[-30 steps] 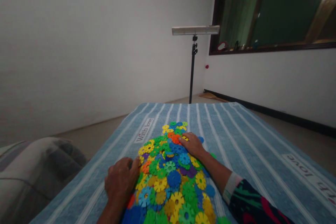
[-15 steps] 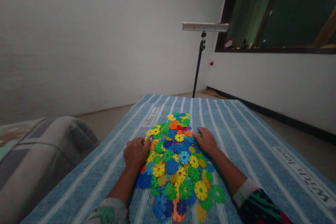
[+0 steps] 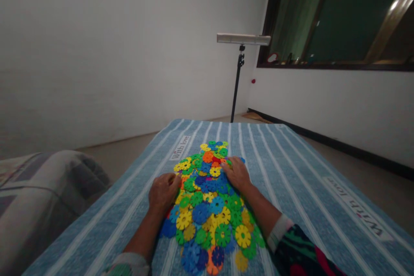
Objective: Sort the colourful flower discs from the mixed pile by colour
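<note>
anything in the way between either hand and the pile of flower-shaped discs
Nothing visible. The left hand is right at the left edge of the pile of discs, and the right hand is at its far right side, with no other object between.

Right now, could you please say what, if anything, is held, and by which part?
I cannot tell: the left hand and right hand flank the plastic pieces, grip hidden.

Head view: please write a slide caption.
Left hand and right hand flank a heap of colourful toothed discs on striped cloth.
</note>
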Demonstrator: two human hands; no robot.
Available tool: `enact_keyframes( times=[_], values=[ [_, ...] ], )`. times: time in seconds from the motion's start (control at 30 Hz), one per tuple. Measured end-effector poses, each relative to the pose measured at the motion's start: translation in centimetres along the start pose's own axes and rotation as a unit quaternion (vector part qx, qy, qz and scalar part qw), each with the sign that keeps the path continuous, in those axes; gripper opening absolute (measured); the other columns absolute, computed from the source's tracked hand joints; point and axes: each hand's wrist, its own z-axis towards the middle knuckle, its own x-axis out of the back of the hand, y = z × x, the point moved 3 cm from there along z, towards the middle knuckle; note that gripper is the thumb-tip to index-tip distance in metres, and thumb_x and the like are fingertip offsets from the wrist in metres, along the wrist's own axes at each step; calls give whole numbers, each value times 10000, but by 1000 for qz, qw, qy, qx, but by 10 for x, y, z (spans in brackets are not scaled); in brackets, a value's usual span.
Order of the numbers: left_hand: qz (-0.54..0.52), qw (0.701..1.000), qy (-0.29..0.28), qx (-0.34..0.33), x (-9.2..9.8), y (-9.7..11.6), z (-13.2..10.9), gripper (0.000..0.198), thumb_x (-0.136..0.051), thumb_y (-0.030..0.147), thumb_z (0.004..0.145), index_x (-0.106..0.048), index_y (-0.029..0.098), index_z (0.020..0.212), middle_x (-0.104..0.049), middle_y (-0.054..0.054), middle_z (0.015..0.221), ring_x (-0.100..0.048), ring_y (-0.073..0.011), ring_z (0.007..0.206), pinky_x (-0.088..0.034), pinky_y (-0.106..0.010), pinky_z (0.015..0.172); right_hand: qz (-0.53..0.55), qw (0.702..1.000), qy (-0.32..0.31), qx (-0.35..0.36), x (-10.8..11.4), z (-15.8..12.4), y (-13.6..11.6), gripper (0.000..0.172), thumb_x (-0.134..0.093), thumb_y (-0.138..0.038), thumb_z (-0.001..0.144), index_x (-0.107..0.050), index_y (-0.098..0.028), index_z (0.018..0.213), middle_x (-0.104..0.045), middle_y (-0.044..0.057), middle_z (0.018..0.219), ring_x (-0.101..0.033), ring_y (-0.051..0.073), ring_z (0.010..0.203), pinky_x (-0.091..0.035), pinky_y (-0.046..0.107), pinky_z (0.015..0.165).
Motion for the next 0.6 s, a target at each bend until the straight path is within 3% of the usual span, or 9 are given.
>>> enact_keyframes(
  times=[0.1, 0.23, 0.37, 0.5, 0.6],
  values=[
    [-9, 1000, -3, -6, -2, -3, 2, 435, -381, 474, 826, -696, 178, 773, -714, -80, 839, -604, -211, 791, -414, -292, 712, -39, 998, -15, -44, 6, 17, 15, 401, -463, -466, 911, -657, -150, 1062, -652, 162, 1097, -551, 268, 1111, -391, 403, 982],
    [-16, 1000, -12, -20, -3, -1, 2, 456, -371, 487, 823, -697, 171, 785, -711, -82, 834, -602, -209, 785, -417, -290, 710, -9, 998, -56, 7, -4, 8, 3, 344, -459, -423, 922, -667, -184, 1057, -663, 98, 1120, -566, 205, 1097, -405, 340, 983],
    [-14, 999, -20, -26, -3, 2, 2, 472, -350, 496, 826, -694, 180, 760, -710, -70, 823, -603, -201, 773, -416, -288, 712, 91, 994, -46, 41, 9, -29, -3, 443, -423, -471, 928, -591, -202, 1238, -601, 87, 1275, -535, 198, 1186, -394, 351, 1034],
    [-12, 999, -20, -24, -8, 1, 3, 491, -352, 495, 823, -707, 156, 842, -715, -91, 899, -610, -215, 841, -420, -294, 763, 51, 997, 3, -52, 37, -85, 23, 529, -433, -527, 901, -573, -168, 1263, -580, 140, 1292, -508, 270, 1218, -352, 454, 1077],
    [-23, 999, -26, -30, -11, 2, 3, 492, -371, 491, 816, -710, 144, 897, -718, -97, 938, -614, -217, 867, -423, -294, 779, 72, 996, 1, -59, 32, -118, 22, 565, -450, -529, 892, -529, -158, 1310, -534, 149, 1351, -455, 282, 1281, -324, 473, 1105]
  ],
)
